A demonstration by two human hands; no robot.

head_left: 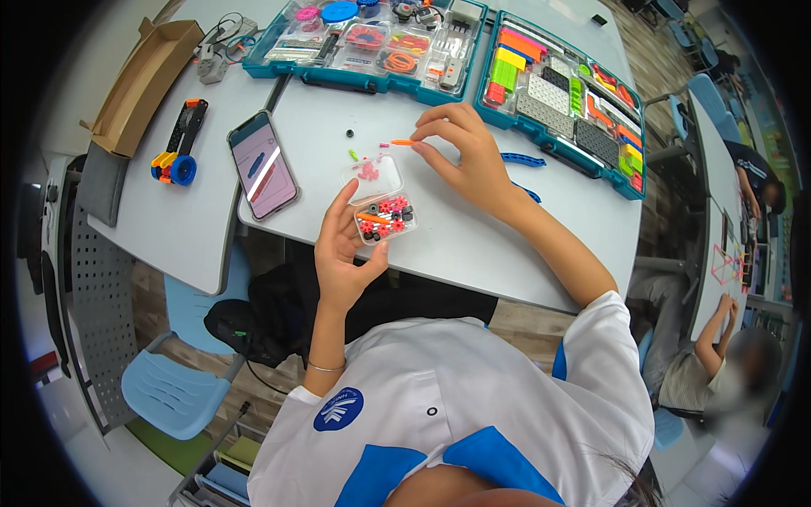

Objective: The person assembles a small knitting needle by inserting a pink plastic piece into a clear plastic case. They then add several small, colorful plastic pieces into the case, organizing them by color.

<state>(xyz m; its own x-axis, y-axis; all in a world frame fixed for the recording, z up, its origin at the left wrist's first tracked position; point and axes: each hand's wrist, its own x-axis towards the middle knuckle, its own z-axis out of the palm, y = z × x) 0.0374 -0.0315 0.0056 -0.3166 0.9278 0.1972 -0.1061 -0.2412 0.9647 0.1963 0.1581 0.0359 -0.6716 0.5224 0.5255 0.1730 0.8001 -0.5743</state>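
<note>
My left hand (pixel 343 258) is closed around the edge of a small clear plastic box (pixel 411 226), thumb along its near side. Pink gear-like pieces, black bits and an orange rod lie inside. The box's hinged lid (pixel 392 176) is swung back on the far side, with several small pink pieces in it. Beyond the box, my right hand (pixel 469 156) pinches a thin orange rod (pixel 401 142) between thumb and fingertips. Just off the rod's left end is a tiny pink piece (pixel 384 145). A small green piece (pixel 353 155) and a black one (pixel 350 133) lie on the table nearby.
A phone (pixel 263 165) lies left of the box, with an assembled model (pixel 180 144) beyond it. Two teal-edged parts cases (pixel 372 82) (pixel 557 139) stand at the back. Blue curved parts (pixel 524 159) sit by my right wrist. An open cardboard box (pixel 144 84) is far left; other people sit at right.
</note>
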